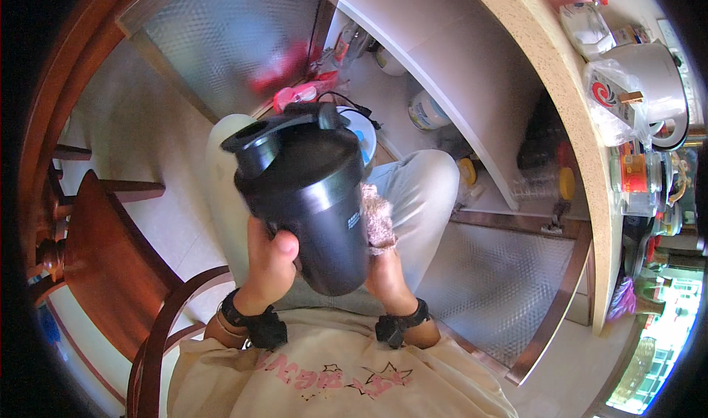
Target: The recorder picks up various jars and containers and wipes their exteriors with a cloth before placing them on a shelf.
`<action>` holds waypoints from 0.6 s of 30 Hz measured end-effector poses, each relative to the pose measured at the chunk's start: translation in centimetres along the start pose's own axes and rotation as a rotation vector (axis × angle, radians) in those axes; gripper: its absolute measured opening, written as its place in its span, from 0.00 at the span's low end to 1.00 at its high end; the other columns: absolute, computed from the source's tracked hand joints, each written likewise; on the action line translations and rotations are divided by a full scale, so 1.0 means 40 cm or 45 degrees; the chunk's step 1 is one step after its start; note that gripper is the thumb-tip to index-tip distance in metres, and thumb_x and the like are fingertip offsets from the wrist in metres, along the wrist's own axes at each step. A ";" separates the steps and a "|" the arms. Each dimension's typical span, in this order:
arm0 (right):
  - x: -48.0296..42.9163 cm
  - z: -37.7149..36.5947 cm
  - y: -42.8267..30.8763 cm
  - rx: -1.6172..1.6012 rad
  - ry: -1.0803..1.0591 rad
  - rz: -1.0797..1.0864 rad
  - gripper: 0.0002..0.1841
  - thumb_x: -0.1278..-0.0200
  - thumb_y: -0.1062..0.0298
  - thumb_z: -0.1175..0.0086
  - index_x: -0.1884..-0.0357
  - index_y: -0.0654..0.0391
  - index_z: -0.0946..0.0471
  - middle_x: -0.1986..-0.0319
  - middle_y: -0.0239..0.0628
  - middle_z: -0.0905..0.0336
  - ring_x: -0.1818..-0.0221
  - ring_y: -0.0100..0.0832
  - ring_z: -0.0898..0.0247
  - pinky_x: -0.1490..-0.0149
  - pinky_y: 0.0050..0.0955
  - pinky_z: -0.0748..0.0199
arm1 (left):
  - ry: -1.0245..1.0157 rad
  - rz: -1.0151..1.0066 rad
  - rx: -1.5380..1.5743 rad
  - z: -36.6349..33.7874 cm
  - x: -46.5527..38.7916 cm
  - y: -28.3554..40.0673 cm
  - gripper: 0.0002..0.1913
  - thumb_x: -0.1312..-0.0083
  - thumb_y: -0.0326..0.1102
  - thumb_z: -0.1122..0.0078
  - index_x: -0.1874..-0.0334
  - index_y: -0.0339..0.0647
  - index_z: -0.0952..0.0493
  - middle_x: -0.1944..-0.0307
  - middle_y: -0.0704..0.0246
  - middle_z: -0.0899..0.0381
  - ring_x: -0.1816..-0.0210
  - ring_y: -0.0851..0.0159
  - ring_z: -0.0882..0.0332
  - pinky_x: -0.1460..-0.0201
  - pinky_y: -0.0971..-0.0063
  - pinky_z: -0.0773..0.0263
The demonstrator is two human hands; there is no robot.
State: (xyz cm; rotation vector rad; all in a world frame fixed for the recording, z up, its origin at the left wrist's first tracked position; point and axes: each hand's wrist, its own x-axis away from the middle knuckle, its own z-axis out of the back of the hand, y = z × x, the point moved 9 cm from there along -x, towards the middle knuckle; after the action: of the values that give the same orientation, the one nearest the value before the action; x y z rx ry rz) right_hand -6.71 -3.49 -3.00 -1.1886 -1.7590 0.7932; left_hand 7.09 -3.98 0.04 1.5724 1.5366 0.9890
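Observation:
A black shaker bottle [326,224] with a lid and a carrying loop is held up before my chest, tilted, above my knees. My left hand [274,263] grips its left side, the thumb lying against the wall. At the bottle's right side my right hand [384,263] holds a crumpled pinkish-brown cloth [379,219] against it; the fingers are mostly hidden behind the cloth and bottle. The lid's spout cap looks closed. Both wrists wear black straps with small black devices.
Open cabinet doors with textured glass [498,285] stand on both sides. Inside the cabinet are a shelf [431,81], jars and bottles. A white round item [362,133] and a cable lie behind the shaker. The countertop [569,86] at right holds a white pot [652,81] and jars. Wooden chair [116,257] at left.

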 end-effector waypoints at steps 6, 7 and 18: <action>0.010 -0.032 0.024 -0.414 -0.121 -0.127 0.33 0.30 0.45 0.64 0.31 0.58 0.49 0.33 0.37 0.48 0.31 0.33 0.52 0.29 0.35 0.53 | 0.121 -0.478 -0.069 0.048 0.061 -0.026 0.49 0.48 0.50 0.29 0.33 0.31 0.50 0.37 0.58 0.39 0.39 0.61 0.36 0.38 0.66 0.40; 0.017 -0.025 0.043 -0.430 -0.082 -0.211 0.34 0.31 0.46 0.62 0.30 0.56 0.50 0.32 0.38 0.48 0.31 0.35 0.50 0.30 0.37 0.51 | 0.119 -0.476 -0.067 0.083 0.074 -0.048 0.49 0.48 0.50 0.29 0.33 0.31 0.50 0.37 0.58 0.39 0.39 0.61 0.36 0.38 0.66 0.40; -0.016 0.113 -0.054 0.369 0.123 0.049 0.19 0.52 0.79 0.54 0.54 0.64 0.27 0.66 0.40 0.24 0.64 0.31 0.25 0.59 0.27 0.27 | 0.102 -0.203 -0.286 0.076 0.045 0.003 0.47 0.54 0.27 0.29 0.33 0.31 0.51 0.41 0.55 0.36 0.41 0.57 0.33 0.40 0.67 0.34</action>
State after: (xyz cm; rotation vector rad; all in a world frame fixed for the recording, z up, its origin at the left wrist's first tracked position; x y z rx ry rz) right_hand -11.49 -5.04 -3.35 -1.0498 -1.4883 0.9610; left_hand 9.87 -2.13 -1.17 1.2495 1.5199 1.1031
